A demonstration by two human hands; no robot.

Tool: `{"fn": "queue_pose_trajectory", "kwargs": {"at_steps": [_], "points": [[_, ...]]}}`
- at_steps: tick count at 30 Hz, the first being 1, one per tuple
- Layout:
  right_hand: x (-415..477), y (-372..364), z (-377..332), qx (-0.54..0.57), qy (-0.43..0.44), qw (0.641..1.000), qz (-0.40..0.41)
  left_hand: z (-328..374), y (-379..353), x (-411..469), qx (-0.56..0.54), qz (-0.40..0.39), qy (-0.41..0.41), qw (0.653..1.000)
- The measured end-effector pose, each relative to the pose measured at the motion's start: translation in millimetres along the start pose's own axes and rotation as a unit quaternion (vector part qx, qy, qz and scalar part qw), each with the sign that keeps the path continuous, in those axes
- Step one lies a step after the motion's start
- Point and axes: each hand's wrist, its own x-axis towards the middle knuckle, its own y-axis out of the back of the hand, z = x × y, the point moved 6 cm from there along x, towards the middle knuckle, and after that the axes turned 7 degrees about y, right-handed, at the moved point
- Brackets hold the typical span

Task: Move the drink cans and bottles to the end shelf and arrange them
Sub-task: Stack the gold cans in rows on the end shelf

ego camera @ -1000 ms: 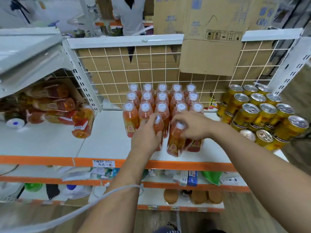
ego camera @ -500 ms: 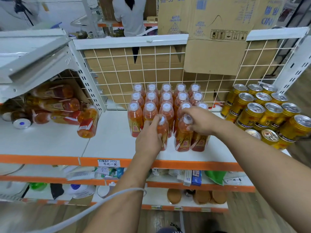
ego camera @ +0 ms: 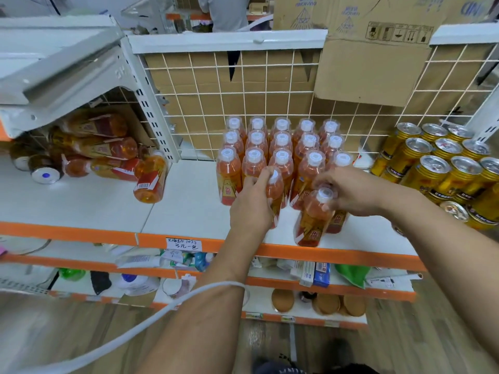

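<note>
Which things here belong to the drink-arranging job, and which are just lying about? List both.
Job: left hand gripping front-left bottle; right hand gripping front-right bottle; standing bottles; gold cans; toppled bottles.
Lying about: cardboard box; price label; small boxes below.

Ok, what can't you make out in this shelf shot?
All in the head view:
- Label of the held bottle: covered by the grip of the left hand.
- Cap of the front bottle: partly hidden by fingers of the right hand.
- Gold cans: rightmost ones cut off by the frame edge.
- Price tag: handwriting too small to read.
- Lying bottles: shadowed under the bracket, count unclear.
</note>
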Motion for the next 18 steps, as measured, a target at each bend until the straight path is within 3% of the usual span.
{"fn": "queue_pose_trajectory", "kwargs": {"at_steps": [14, 18], "points": [[28, 5, 9, 0.017, -0.034, 0.999, 0.025, -3, -4, 1, -0.01, -0.011, -0.003, 1.0], [27, 3, 10, 0.002, -0.05, 0.998, 0.035, -4, -11, -1, -0.07, -0.027, -0.003, 0.997]]}}
